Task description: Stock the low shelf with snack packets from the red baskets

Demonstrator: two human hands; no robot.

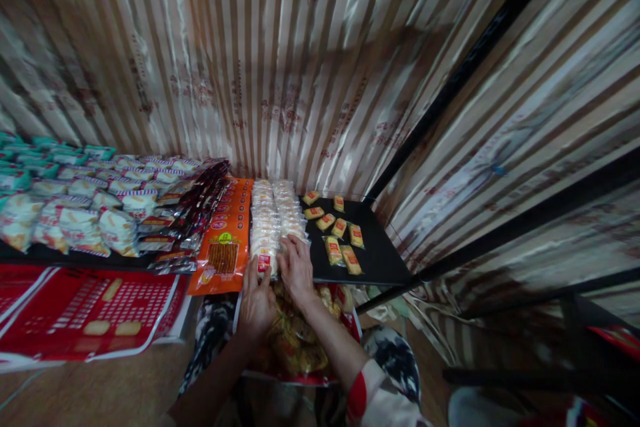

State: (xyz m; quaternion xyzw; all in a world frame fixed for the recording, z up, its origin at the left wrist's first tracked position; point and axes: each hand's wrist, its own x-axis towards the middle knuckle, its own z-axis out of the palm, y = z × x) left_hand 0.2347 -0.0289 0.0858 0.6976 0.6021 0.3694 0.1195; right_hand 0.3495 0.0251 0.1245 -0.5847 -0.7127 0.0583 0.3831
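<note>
Two rows of white wrapped snack packets [265, 217] run toward the back of the black shelf [383, 240]. My left hand [257, 300] rests at the front of the left row, fingers stretched and apart around a packet with a red label [263, 263]. Beside it, my right hand [297, 270] lies with extended fingers against the front of the right row. Neither hand is lifting a packet. Below my forearms, an opened red bag of gold-wrapped snacks [295, 343] sits on my lap, partly covered by my arms.
Left of the rows stand an orange snack bag [223, 240], dark shiny packets [173, 240], white-and-blue packets [80, 223] and green ones [15, 177]. Several yellow packets [334, 250] lie scattered at right. A red bag [95, 313] hangs below the shelf edge. Black frame bars [440, 113] cross at right before a striped curtain [280, 67].
</note>
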